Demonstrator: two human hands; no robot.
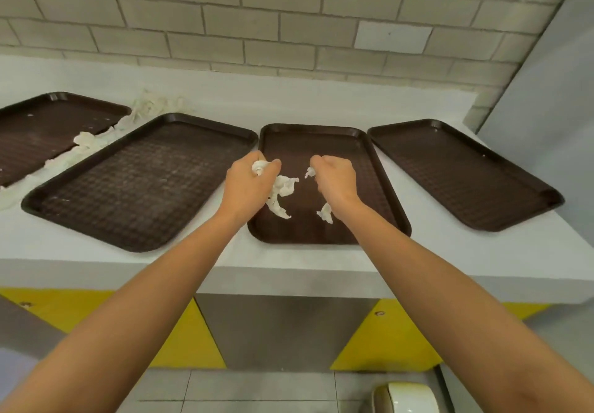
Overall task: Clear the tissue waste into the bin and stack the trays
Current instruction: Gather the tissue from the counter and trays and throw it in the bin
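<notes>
Over counter [289, 264] tray [321, 142], tissue [284, 187] sits inside curled fingers [255, 158].

Trays: 4, brown, in row on counter [289, 261]: far-left tray [48, 129], left-centre tray [141, 181], centre tray [308, 142], right tray [463, 174].
Hands: 2, at frame centre: left hand [247, 184], right hand [336, 181].
Tissue patches over centre tray: 4. These are 1 wad [259, 167] and 1 hanging strip [283, 194] at left hand, 1 upper scrap [310, 173] and 1 lower scrap [325, 213] at right hand.
Loose tissue heap [154, 107], upper left of frame: piece count cannot be told.
Yellow panels, lower frame: 2, left panel [80, 309] and right panel [385, 342].
White rounded object [406, 396], lower right: 1.
</notes>
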